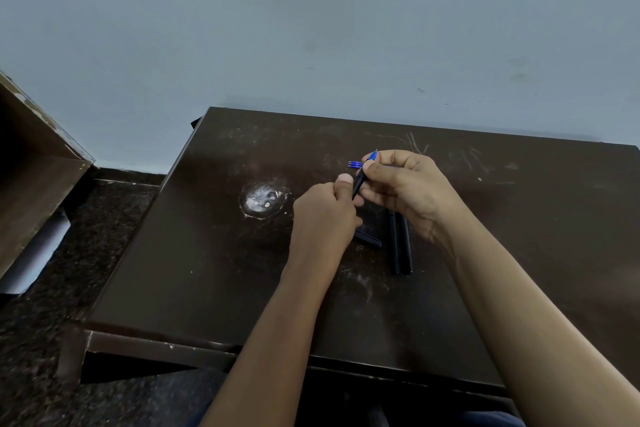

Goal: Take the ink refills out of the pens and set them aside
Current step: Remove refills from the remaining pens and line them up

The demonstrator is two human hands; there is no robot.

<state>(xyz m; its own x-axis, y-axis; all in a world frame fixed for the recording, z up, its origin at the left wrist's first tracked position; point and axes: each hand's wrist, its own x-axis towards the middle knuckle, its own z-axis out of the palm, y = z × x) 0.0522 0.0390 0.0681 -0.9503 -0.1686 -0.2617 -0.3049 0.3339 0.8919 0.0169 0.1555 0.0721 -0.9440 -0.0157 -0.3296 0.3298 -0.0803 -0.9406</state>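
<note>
Hands over worktop [207, 270]: left hand [322, 211] grips pen [357, 185] barrel, right hand [408, 187] pinches its blue tip, likely unscrewing; refills [355, 164] lie just beyond.

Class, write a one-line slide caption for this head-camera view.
Left hand and right hand grip a black blue-tipped pen over a scratched dark table, thin blue refills lying beyond.

Refills [355, 164] on table [173, 270], pen barrels [401, 246] nearer

L hand [325, 215], R hand [405, 191] close together, fingers [372, 168] pinching pen [357, 186].
</note>
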